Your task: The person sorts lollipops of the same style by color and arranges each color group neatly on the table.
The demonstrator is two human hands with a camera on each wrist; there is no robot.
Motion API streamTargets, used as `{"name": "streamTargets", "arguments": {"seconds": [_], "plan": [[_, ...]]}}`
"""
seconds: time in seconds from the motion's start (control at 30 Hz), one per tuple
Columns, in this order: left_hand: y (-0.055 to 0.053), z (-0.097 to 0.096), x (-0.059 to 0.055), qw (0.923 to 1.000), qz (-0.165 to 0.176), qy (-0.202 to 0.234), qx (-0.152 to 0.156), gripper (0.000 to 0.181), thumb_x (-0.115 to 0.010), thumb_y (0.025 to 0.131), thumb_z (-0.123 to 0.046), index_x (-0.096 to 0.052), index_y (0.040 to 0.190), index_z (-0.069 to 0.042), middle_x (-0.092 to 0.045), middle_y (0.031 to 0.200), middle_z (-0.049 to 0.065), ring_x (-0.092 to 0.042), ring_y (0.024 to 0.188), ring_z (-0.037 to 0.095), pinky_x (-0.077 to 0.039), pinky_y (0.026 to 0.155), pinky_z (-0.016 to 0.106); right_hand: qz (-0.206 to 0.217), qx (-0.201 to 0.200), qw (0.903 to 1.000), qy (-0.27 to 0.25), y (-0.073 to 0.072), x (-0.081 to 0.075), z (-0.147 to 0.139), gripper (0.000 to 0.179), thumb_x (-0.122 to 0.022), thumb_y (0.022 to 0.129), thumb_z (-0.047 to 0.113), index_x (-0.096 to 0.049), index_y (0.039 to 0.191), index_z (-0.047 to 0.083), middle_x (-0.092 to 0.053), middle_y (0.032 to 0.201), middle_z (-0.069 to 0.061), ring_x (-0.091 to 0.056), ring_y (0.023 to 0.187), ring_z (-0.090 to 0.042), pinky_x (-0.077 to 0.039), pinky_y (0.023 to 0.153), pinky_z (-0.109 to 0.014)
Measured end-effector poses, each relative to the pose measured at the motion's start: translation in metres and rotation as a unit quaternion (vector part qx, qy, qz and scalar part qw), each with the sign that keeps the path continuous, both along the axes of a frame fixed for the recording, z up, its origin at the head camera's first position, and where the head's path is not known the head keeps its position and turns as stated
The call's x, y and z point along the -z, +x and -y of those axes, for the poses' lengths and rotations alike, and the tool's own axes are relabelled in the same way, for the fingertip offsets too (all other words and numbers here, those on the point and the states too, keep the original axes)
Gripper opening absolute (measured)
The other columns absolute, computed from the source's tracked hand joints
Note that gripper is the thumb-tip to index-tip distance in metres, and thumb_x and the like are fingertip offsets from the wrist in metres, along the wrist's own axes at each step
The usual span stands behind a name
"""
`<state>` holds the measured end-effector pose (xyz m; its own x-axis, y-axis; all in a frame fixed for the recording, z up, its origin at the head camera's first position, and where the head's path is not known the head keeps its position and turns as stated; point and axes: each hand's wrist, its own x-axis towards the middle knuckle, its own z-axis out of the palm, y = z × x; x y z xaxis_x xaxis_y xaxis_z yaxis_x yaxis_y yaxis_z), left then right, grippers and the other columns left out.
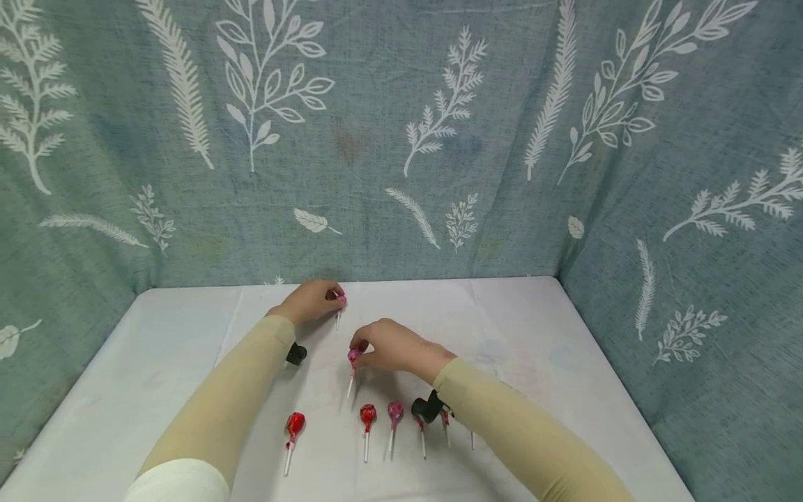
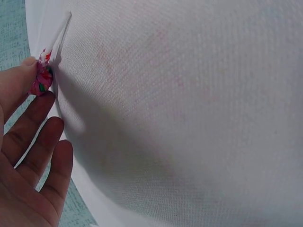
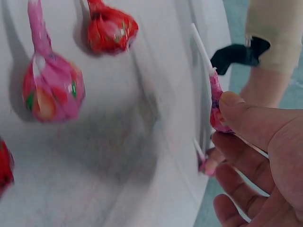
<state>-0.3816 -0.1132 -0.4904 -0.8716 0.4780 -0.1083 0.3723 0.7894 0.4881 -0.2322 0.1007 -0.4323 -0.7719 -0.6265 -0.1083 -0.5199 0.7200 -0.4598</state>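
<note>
1. A pink-wrapped lollipop [image 1: 353, 357] is pinched at its head by the right hand [image 1: 392, 346], thumb over fingertips, near the middle of the worktop [image 1: 157, 335]; its white stick points down toward the near edge. In the right wrist view the thumb [image 3: 246, 111] presses on the wrapper.
2. A second pink lollipop [image 1: 341, 301] is pinched at its head by the left hand [image 1: 310, 301], farther back, close to the worktop's rear edge; the left wrist view shows it at the fingertips [image 2: 41, 78], the remaining fingers loosely spread.
3. The two hands are near each other but apart, with bare white cloth between them.
4. In front of the right hand, a row of lollipops lies flat with sticks toward the near edge: a red one [image 1: 295, 423] at the left, then a red one [image 1: 367, 415], then a pink one [image 1: 394, 413]. More lie partly hidden under the right forearm and its black wrist strap [image 1: 428, 408].
5. Wide bare cloth lies to the left of the left arm and to the right of the right arm, out to both side edges.
6. A grey-green leaf-print curtain [image 1: 401, 139] walls the worktop at the back and both sides
</note>
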Motion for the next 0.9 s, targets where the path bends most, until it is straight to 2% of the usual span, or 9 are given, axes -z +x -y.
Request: {"name": "streamTargets", "arguments": {"seconds": [0.4,0.7,0.9], "plan": [[-0.001,-0.001,0.002,1.0,-0.007,0.002,0.001,0.026,-0.069,0.095,-0.03,-0.069,0.112,-0.01,-0.068,0.099,0.004,-0.062,0.091,0.021,-0.049,0.084,0.044,-0.001,0.051,0.9987,0.005,-0.023,0.004,-0.022,0.021,-0.075,0.091,0.025,-0.072,0.11,0.017,-0.069,0.102,0.009,-0.062,0.101,-0.007,-0.048,0.091,-0.026],[0.001,0.0,0.002,0.9999,-0.014,0.006,0.0,0.025,-0.07,0.094,-0.028,-0.07,0.111,-0.01,-0.068,0.1,0.005,-0.063,0.094,0.023,-0.049,0.087,0.045,-0.007,0.086,0.9962,0.003,-0.043,0.016,-0.039,0.019,-0.074,0.091,0.022,-0.073,0.108,0.015,-0.069,0.1,0.006,-0.063,0.101,-0.012,-0.049,0.089,-0.03],[0.001,-0.001,0.002,0.9999,-0.011,0.004,-0.004,0.024,-0.07,0.094,-0.029,-0.07,0.111,-0.012,-0.068,0.1,0.003,-0.062,0.095,0.021,-0.048,0.088,0.043,-0.014,0.102,0.9947,0.009,-0.053,0.016,-0.047,0.021,-0.075,0.091,0.019,-0.072,0.11,0.011,-0.07,0.102,0.001,-0.063,0.1,-0.015,-0.049,0.089,-0.033]]}}
